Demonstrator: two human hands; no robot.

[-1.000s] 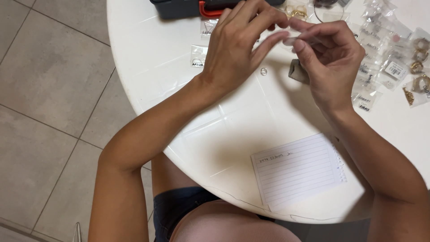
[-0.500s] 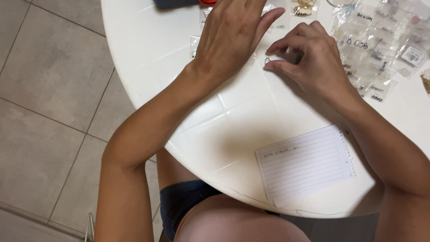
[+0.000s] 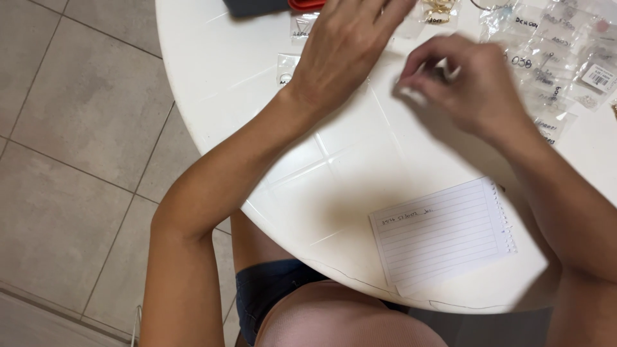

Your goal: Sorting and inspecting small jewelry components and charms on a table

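Both hands work over the far half of a round white table (image 3: 334,167). The left hand (image 3: 344,48) lies palm down, fingers loosely spread and extended toward the top edge, resting on or just above a small clear packet (image 3: 286,67); whether it grips anything cannot be told. The right hand (image 3: 466,90) is blurred, fingers curled inward with thumb and fingertips pinched together; what they pinch, if anything, cannot be made out. To its right lies a cluster of small clear labelled bags (image 3: 553,64). A lined notepad sheet (image 3: 443,234) lies near the table's near edge, well apart from both hands.
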